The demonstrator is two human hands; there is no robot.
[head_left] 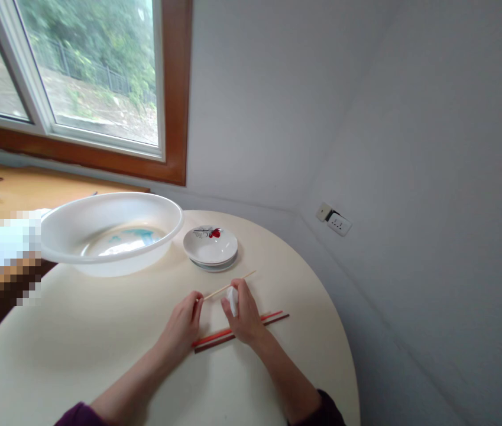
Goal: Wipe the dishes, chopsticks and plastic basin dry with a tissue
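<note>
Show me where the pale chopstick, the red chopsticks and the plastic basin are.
pale chopstick (242, 278), head view, bare far end.
red chopsticks (272, 315), head view, exposed right ends.
plastic basin (117, 267), head view, front wall.

Soft daylight from the window (95, 77), faint shadows, wide-angle edge distortion.

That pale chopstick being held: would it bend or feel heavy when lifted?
Probably stiff: the pale chopstick runs straight between the left hand and the right hand, which pinches a white cloth. Likely light, being so thin. Set down, it might roll on the table.
</note>
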